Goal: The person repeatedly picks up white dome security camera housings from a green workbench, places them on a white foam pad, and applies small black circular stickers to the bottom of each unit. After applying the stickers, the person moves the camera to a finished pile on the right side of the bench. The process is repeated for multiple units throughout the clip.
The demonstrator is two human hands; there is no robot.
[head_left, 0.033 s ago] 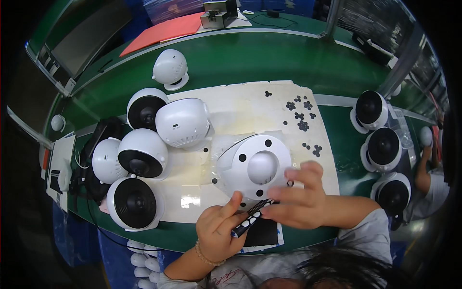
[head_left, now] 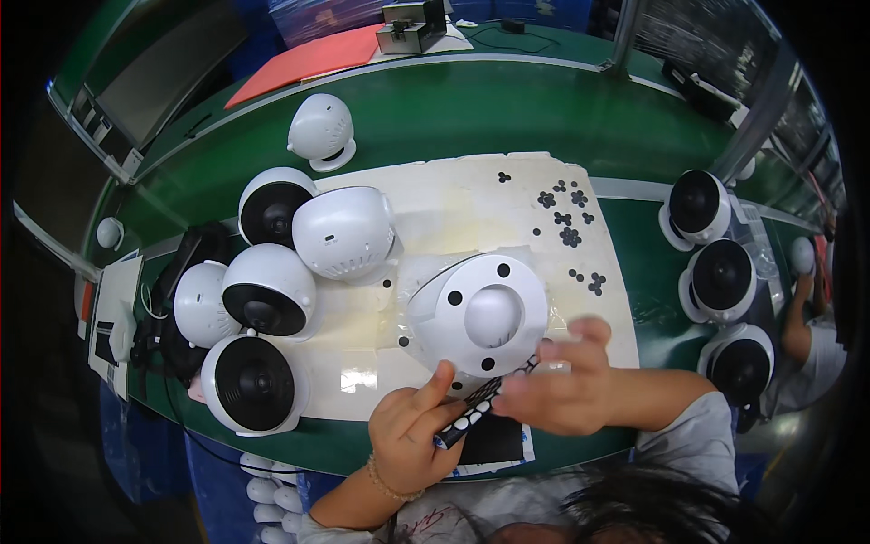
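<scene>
A white camera-like device lies on its side with its round base (head_left: pixel 453 331) facing up, a recess in the middle and black round pads on the ring. Just below it, my left hand (head_left: pixel 412 435) is closed on a narrow, curved sheet of black dot stickers (head_left: pixel 471 416), with bare white circles at its lower end. My right hand (head_left: pixel 566 385) hovers at the sheet's far end beside the base. Its fingers are smeared by motion, so whether they hold a sticker cannot be made out.
Several white devices with black round fronts (head_left: pixel 256 383) crowd the left of the worn cream board (head_left: pixel 435 208). Loose black dots (head_left: pixel 569 238) lie at its far right. More devices (head_left: pixel 723 275) line the right side, near another person's arm (head_left: pixel 797 331). One device (head_left: pixel 322 127) stands at the back.
My right hand has shifted slightly, its fingers moving at the sheet's far end, where more of the sheet now shows. My left hand stays where it was.
</scene>
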